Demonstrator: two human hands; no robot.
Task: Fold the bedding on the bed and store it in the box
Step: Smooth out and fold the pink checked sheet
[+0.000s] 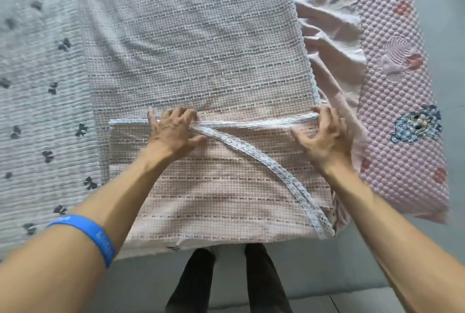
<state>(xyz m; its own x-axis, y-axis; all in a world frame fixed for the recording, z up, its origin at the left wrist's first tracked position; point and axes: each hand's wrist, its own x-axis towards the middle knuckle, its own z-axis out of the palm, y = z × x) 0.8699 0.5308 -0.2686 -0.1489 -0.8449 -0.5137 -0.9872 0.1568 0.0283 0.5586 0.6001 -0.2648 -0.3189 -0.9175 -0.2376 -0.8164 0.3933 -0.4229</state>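
Pink gingham bedding (201, 73), part-folded on bed (37, 86): left hand (173, 131) and right hand (324, 134), fingers curled, clamped lace-edged fold at twelve o'clock, seemingly to align it

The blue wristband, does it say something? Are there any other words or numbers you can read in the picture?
Blue wristband on the left forearm: it carries pale printing, too blurred to read.
Pink bubbly quilt: only a stitched cartoon figure, no words.
Checked blanket under both hands: no writing, only small bow patterns.
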